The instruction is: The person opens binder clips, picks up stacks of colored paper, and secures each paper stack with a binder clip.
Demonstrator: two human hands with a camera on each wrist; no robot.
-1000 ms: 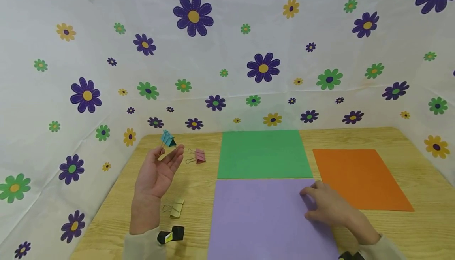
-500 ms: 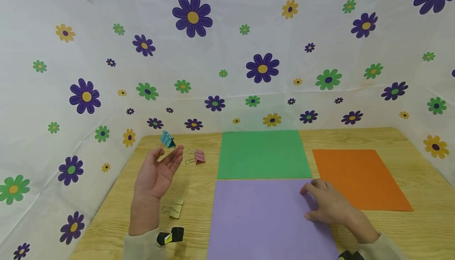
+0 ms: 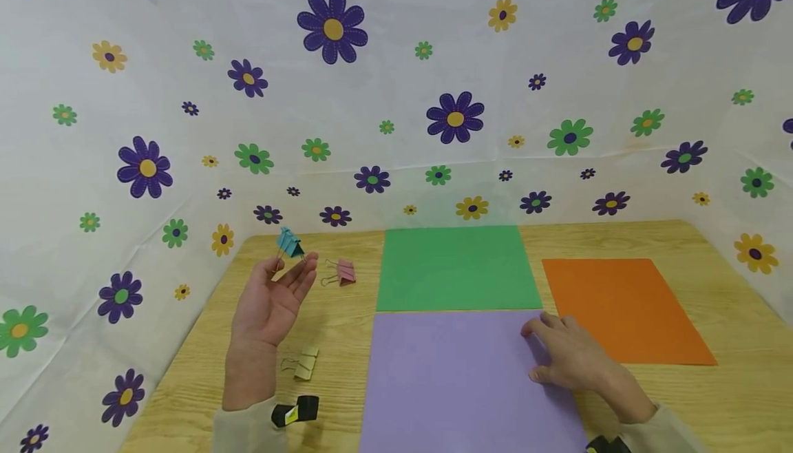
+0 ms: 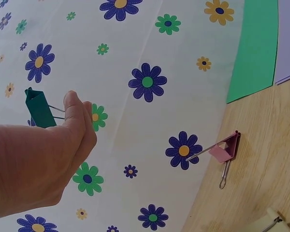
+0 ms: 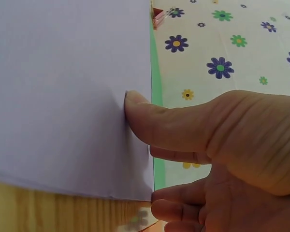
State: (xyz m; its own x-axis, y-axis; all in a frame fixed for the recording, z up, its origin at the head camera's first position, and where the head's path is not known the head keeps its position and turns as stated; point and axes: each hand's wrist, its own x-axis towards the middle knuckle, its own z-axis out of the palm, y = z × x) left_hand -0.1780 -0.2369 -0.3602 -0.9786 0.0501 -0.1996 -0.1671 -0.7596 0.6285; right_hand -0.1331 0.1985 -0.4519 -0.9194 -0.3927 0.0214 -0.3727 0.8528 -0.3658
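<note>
Barely anything had moved since the earlier frame: the scene had slid slightly leftward in the head view, while both hands kept their places. With palm turned up, the left hand (image 3: 269, 308) pinched the wire handles of a blue binder clip (image 3: 290, 242) between thumb and fingertips, holding it above the wooden table (image 3: 341, 329). A pink binder clip (image 3: 346, 272) lay near those fingertips, and a yellow binder clip (image 3: 306, 363) lay nearer the person. With thumb and forefinger spread apart, the right hand (image 3: 573, 356) rested at the right edge of a purple sheet (image 3: 458, 384), its thumb touching the surface. Beyond that lay a green sheet (image 3: 458, 267); an orange sheet (image 3: 626, 308) lay to the right.
</note>
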